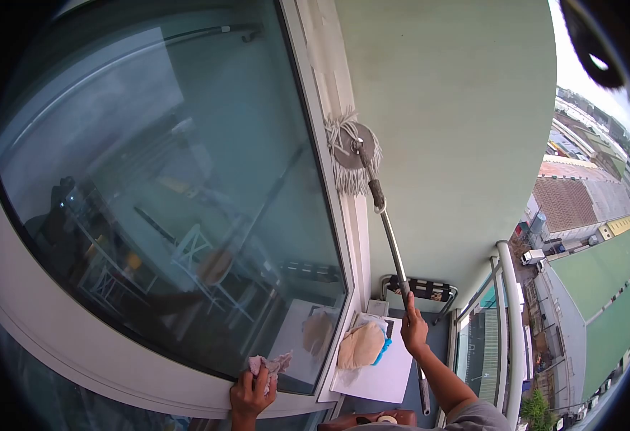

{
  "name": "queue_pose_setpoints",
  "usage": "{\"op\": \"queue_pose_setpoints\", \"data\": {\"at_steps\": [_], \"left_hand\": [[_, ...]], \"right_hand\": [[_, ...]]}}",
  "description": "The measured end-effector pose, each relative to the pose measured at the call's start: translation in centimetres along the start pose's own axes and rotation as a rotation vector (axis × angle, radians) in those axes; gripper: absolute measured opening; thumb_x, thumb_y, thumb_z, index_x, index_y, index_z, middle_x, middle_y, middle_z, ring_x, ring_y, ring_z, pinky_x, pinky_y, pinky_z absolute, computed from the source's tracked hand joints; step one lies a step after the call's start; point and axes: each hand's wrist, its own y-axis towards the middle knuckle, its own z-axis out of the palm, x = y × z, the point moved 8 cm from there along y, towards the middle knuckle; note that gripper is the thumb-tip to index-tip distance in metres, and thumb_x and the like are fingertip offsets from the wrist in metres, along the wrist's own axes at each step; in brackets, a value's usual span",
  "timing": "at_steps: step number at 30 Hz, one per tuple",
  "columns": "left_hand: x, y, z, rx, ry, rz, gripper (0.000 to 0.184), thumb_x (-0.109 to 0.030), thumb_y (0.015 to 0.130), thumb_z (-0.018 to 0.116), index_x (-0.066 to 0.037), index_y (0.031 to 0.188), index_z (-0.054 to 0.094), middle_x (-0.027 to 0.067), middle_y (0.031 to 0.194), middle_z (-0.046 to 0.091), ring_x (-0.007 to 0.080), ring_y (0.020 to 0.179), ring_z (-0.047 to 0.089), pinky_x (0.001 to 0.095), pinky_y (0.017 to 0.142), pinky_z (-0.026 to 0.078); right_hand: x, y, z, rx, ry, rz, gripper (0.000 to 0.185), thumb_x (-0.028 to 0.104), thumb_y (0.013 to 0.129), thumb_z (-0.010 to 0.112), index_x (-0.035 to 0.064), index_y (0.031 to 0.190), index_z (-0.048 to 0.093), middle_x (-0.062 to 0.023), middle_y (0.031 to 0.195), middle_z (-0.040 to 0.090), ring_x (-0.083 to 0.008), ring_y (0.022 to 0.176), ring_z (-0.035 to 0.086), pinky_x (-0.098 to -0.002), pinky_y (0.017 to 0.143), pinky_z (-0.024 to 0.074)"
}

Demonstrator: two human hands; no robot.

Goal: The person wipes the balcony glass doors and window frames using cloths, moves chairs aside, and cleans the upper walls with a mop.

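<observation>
My right hand (414,329) is wrapped round the pole of a mop (394,241), its arm stretched forward. The round mop head (353,147), with grey-white strings, is raised against the white window frame (340,93) where it meets the pale green wall. My left hand (252,395) is closed on a crumpled pinkish cloth (272,363) at the lower edge of the large glass pane (207,165). The glass reflects the mop and some chairs.
A white board or table (383,384) bears a beige cloth (361,346) with a blue edge. Behind it stands a folded rack (422,289). The balcony railing (510,323) runs along the right, above rooftops far below. Something brown (372,420) is at the bottom edge.
</observation>
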Motion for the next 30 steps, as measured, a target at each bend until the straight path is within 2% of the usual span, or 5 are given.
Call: {"op": "queue_pose_setpoints", "data": {"at_steps": [9,13,20,24,30], "left_hand": [[0.1,-0.2,-0.1,-0.008,0.031,-0.014,0.03,-0.018,0.076,0.068,-0.005,0.103,0.065,0.01,0.078,0.053,0.0255,0.061,0.058,0.0343,0.048,0.051],[-0.1,-0.3,-0.3,-0.002,0.04,-0.028,0.03,-0.018,0.077,0.069,-0.005,0.103,0.065,0.0106,0.079,0.054,0.0262,0.063,0.059,0.0346,0.048,0.051],[-0.1,-0.3,-0.1,-0.038,0.045,-0.034,0.031,-0.021,0.076,0.069,-0.006,0.103,0.064,0.0098,0.081,0.054,0.0267,0.063,0.059,0.035,0.048,0.052],[0.0,-0.5,-0.1,-0.046,0.029,-0.047,0.032,-0.021,0.075,0.07,-0.004,0.102,0.064,0.0106,0.08,0.056,0.028,0.062,0.061,0.0358,0.048,0.051],[0.2,-0.7,0.1,-0.026,-0.004,-0.079,0.03,-0.02,0.074,0.07,-0.006,0.1,0.065,0.0104,0.081,0.056,0.0271,0.063,0.061,0.0357,0.048,0.051]], "right_hand": [[-4.9,-5.4,-2.7,0.243,-0.194,0.2,0.071,0.01,0.084,0.055,0.0306,0.146,0.029,-0.0138,0.092,0.065,-0.0373,0.078,0.064,-0.0468,0.07,0.0509],[-5.0,-5.7,-5.7,0.197,0.269,0.274,0.062,0.007,0.077,0.066,0.0175,0.136,0.049,-0.0144,0.106,0.068,-0.0163,0.09,0.066,-0.028,0.078,0.0485],[4.9,-1.3,-16.0,-0.206,0.271,0.011,0.054,0.024,0.086,0.066,0.0068,0.135,0.048,-0.0138,0.078,0.066,-0.018,0.063,0.064,-0.0296,0.055,0.0469],[13.4,5.7,-15.6,0.2,1.309,0.166,0.024,0.006,0.088,0.059,0.0035,0.104,0.042,-0.0042,0.083,0.051,-0.0097,0.055,0.053,-0.021,0.047,0.0427],[22.8,16.8,-23.0,-0.427,0.583,-0.378,0.049,0.013,0.09,0.057,0.0004,0.134,0.041,-0.0101,0.064,0.051,-0.0145,0.053,0.047,-0.0306,0.054,0.0422]]}}
